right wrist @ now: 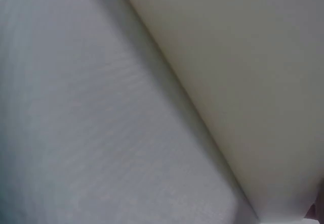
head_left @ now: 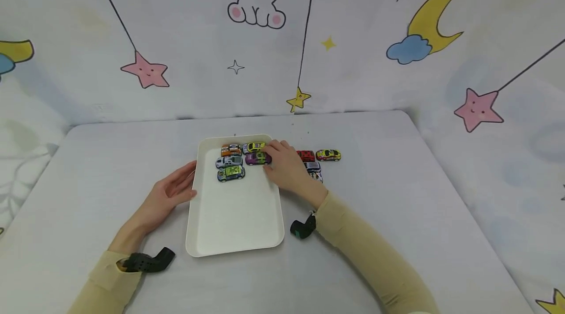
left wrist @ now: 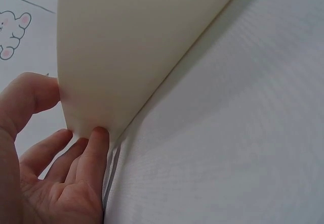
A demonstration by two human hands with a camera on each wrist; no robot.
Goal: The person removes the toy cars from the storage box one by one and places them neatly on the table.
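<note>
A white tray (head_left: pixel 238 216) lies on the table with several small toy cars in its far half. My left hand (head_left: pixel 169 191) rests against the tray's left side, its fingertips and thumb touching the outer wall, as the left wrist view shows up close. Over the tray's far right rim, my right hand (head_left: pixel 284 164) pinches a purple toy car (head_left: pixel 257 158) between fingers and thumb. Just beyond that car is a yellow toy car (head_left: pixel 253 147). To its left, an orange toy car (head_left: pixel 231 150), a white toy car (head_left: pixel 229 161) and a green-and-blue toy car (head_left: pixel 231 173) form a column.
Right of the tray on the table are a red toy car (head_left: pixel 305 156), a yellow-and-red toy car (head_left: pixel 328 155), a striped toy car (head_left: pixel 313 167) and a black-and-white toy car (head_left: pixel 316 176). My right hand and wrist partly cover this group. A patterned cloth wall (head_left: pixel 353 78) stands behind.
</note>
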